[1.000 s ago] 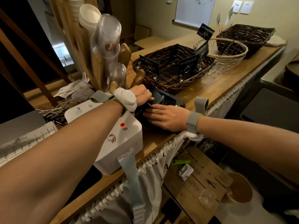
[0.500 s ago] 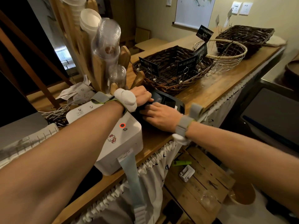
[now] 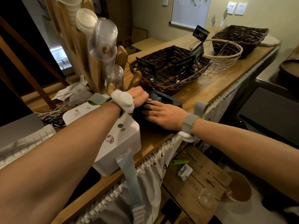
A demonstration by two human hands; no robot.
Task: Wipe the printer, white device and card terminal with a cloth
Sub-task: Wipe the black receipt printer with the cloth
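Black label cards (image 3: 146,66) on clips are held in the nearest dark wicker basket (image 3: 163,84); nothing can be made out inside the wire basket (image 3: 226,50) beyond it. Clear plastic cups (image 3: 103,41) are stacked in a wooden rack (image 3: 95,70).

The card terminal (image 3: 168,101) is set on the counter (image 3: 210,88) between the white printer (image 3: 113,143) and the wicker basket. It is gripped at its far left side by the curled fingers of the left hand (image 3: 139,97). A dark cloth (image 3: 140,114) is pressed onto it by the right hand (image 3: 163,113), fingers stretched flat.

The printer's indicator light (image 3: 120,125), red half a second ago, is now unlit; both hands are placed much as before.

The terminal is close to the counter's front edge, from which a ruffled curtain (image 3: 155,164) hangs. Bare wood is left to its right.
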